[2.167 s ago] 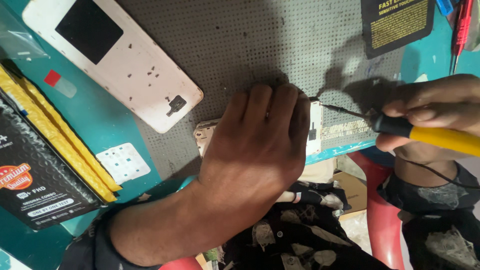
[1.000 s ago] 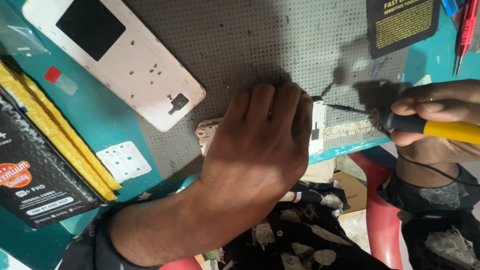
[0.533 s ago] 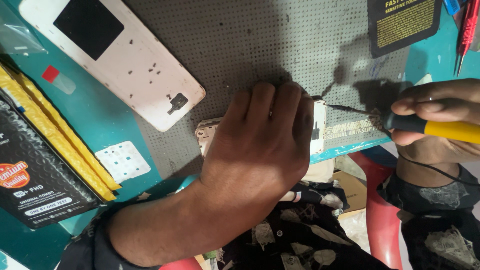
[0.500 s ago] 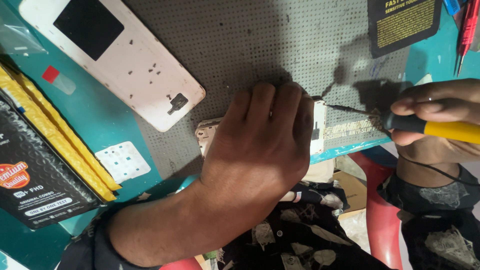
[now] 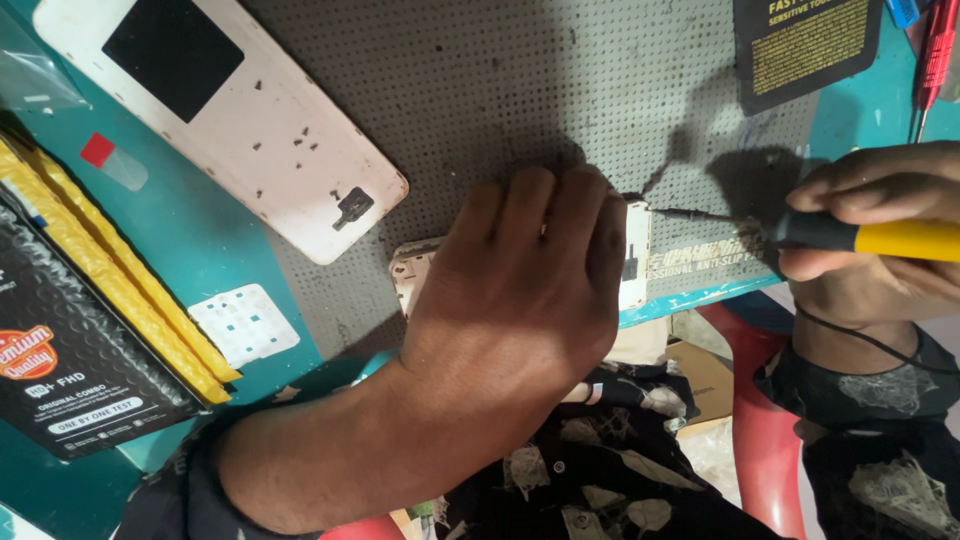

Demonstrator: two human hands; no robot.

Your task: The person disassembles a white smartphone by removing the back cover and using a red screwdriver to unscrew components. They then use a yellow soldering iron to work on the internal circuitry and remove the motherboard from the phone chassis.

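From the camera on my head, looking down: my left hand (image 5: 520, 290) lies palm-down, fingers together and flat, pressing on a pale phone body (image 5: 632, 255) whose edges show at either side of my hand; the phone sits on the near edge of the grey perforated mat (image 5: 500, 90). Nothing is gripped in that hand, it only covers and pins the phone.

My right hand (image 5: 880, 235) comes in from the right edge, fingers closed around a screwdriver (image 5: 860, 235) with a yellow handle and a black collar. Its thin shaft runs leftward and the tip meets the upper right corner of the phone, just beside my left fingertips (image 5: 610, 215).

The mat lies on a teal table top (image 5: 200, 230). On the mat to the upper left rests a whitish back cover (image 5: 240, 120) with a dark square window, set at a slant, well apart from my hands. Left of it, on the teal surface, lie a black printed packet (image 5: 60, 370) and a yellow padded envelope (image 5: 120, 270) side by side, with a small white sheet of stickers (image 5: 243, 325) near the mat's corner. At the top right sits a black card with yellow print (image 5: 805, 45), and a red tool (image 5: 935, 50) at the far edge.

Below the table edge I see my dark patterned clothing (image 5: 600, 470) and a red plastic stool (image 5: 760, 430).
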